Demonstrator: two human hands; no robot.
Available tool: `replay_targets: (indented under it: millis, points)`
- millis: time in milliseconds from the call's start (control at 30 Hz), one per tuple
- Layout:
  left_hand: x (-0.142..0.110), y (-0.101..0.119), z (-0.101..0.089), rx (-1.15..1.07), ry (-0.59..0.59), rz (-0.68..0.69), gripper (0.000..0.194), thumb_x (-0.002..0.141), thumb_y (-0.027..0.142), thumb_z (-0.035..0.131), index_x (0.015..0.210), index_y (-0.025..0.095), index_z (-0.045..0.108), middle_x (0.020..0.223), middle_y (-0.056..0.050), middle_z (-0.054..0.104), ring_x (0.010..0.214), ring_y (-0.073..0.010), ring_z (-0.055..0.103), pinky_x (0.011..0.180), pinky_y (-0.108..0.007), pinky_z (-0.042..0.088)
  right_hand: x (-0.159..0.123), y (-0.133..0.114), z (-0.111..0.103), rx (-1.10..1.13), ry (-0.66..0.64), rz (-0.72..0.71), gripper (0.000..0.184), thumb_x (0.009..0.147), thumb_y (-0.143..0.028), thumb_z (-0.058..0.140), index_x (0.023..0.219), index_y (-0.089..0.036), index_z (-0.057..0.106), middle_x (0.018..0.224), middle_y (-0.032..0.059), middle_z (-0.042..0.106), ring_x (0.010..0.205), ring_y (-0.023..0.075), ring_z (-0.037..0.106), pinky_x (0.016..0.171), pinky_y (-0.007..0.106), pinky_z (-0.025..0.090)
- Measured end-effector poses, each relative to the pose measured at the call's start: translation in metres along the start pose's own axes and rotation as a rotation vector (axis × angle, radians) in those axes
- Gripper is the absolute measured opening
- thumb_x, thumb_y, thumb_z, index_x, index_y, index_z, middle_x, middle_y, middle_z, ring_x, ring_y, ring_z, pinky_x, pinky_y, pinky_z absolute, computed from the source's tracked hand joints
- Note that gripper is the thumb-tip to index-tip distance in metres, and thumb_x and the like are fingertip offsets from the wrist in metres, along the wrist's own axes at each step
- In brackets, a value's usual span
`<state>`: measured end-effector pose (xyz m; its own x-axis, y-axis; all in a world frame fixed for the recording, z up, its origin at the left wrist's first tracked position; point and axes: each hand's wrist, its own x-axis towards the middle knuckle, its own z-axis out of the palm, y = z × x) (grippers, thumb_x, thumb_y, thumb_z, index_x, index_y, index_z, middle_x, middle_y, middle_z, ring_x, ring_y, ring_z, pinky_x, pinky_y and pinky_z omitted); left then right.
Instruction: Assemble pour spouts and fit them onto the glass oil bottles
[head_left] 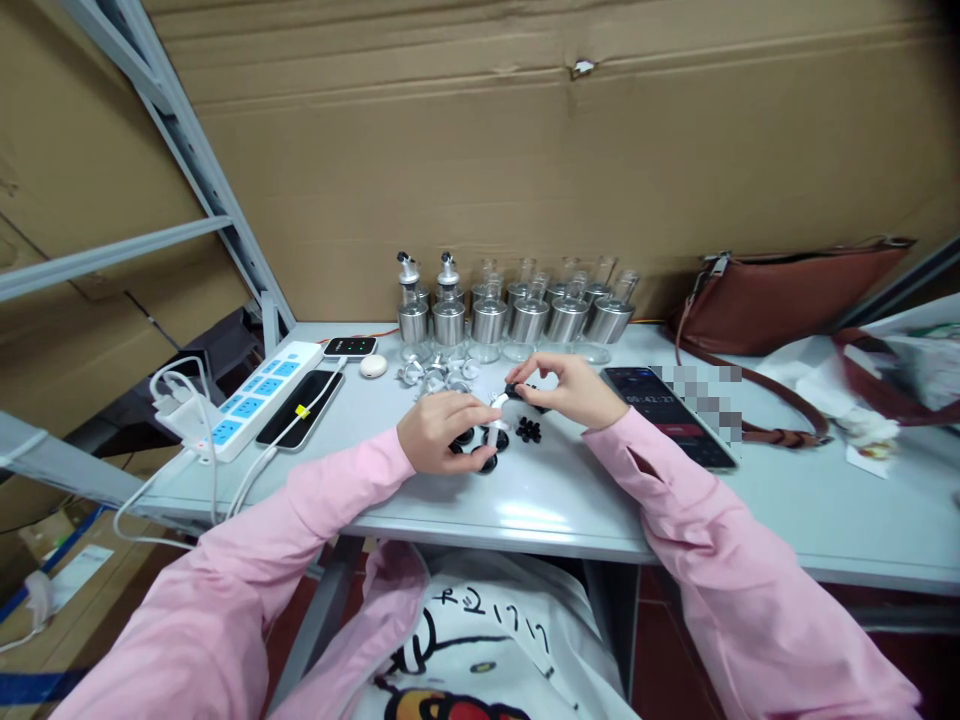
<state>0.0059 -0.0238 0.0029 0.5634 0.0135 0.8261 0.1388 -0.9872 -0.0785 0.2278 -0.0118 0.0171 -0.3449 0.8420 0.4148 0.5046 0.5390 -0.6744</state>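
My left hand (442,432) is closed on a silver bottle pourer (495,430), held just above the table. The fingers of my right hand (574,390) pinch a small black piece (511,389) at the pourer's upper end. Beneath and around the hands lie black round caps (488,461), partly hidden by my left fingers, and a cluster of small black pieces (529,430). Behind my left hand several more silver pourers (437,375) lie in a loose group.
Glass bottles with steel sleeves (529,320) stand in rows at the back; two carry pourers (448,265). To the left are a power strip (262,395), a phone (300,410) and cables. A phone with a timer (667,415) and a brown bag (795,300) are on the right.
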Motion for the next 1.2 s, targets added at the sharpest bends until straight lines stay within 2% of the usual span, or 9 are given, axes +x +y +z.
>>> replay_targets:
  millis: [100,167,367,567,1200]
  points:
    - [0.000,0.000,0.000,0.005,0.002,0.006,0.028,0.080,0.027,0.055,0.106,0.015,0.052,0.080,-0.006,0.065,0.071,-0.0152,0.064,0.060,-0.025,0.053,-0.001,-0.009,0.001,0.323,0.060,0.049,0.022,0.068,-0.031,0.067,0.064,-0.019,0.049,0.076,0.0054,0.071,0.070,0.0173,0.063,0.066,0.031,0.045]
    - [0.000,-0.001,0.000,0.008,0.001,0.006,0.028,0.080,0.027,0.054,0.106,0.016,0.052,0.081,-0.006,0.065,0.072,-0.0151,0.065,0.060,-0.026,0.053,-0.002,-0.014,0.002,0.453,0.047,0.089,0.025,0.066,-0.034,0.071,0.065,-0.019,0.051,0.071,0.0035,0.070,0.064,0.0147,0.061,0.062,0.029,0.046]
    - [-0.001,0.000,0.000,0.008,0.014,-0.007,0.028,0.080,0.027,0.054,0.105,0.016,0.051,0.083,-0.007,0.067,0.073,-0.0162,0.066,0.061,-0.027,0.053,-0.003,-0.018,0.006,0.625,0.008,0.143,0.027,0.065,-0.040,0.075,0.077,-0.018,0.067,0.064,-0.0011,0.066,0.061,0.0104,0.058,0.061,0.025,0.045]
    - [0.002,0.001,-0.001,0.014,0.036,-0.010,0.027,0.080,0.026,0.054,0.104,0.015,0.051,0.083,-0.007,0.068,0.072,-0.0160,0.066,0.060,-0.026,0.051,-0.004,-0.023,0.011,0.828,-0.011,0.196,0.031,0.056,-0.041,0.081,0.068,-0.018,0.064,0.054,-0.0034,0.063,0.048,0.0077,0.052,0.049,0.022,0.038]
    - [0.000,0.001,0.000,-0.009,0.028,-0.014,0.028,0.081,0.026,0.055,0.106,0.014,0.051,0.083,-0.007,0.069,0.072,-0.0144,0.066,0.059,-0.025,0.050,-0.004,-0.020,0.016,0.865,-0.003,0.178,0.026,0.055,-0.037,0.082,0.064,-0.017,0.067,0.054,-0.0023,0.064,0.050,0.0075,0.054,0.052,0.022,0.040]
